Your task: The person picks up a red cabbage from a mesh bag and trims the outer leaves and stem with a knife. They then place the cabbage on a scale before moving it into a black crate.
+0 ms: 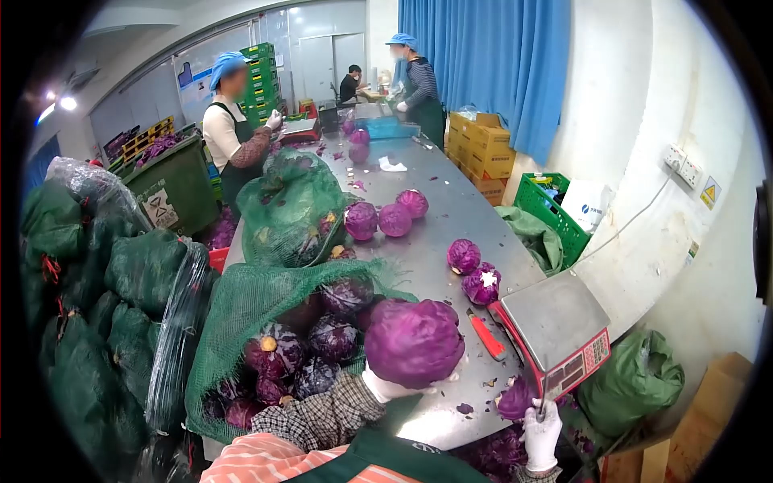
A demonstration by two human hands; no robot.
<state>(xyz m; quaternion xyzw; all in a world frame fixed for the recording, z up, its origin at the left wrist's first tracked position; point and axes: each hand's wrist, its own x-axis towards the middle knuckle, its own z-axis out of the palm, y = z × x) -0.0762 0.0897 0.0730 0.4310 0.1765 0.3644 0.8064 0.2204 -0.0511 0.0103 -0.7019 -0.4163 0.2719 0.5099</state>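
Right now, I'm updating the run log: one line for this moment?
White-gloved left hand: large round purple cabbage, held | white-gloved right hand: slim dark tool, gripped | nearby: red-sided, metal-topped scale, open green mesh sack

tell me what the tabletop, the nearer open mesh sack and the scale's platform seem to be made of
Tabletop: metal, likely stainless steel, smooth with a dull sheen; it is grey and throws blurred reflections.
Nearer mesh sack: probably plastic netting, soft and matte; its green open weave drapes in folds.
Scale's platform: apparently metal, perhaps steel, satin-looking, from its flat grey, faintly shiny face.
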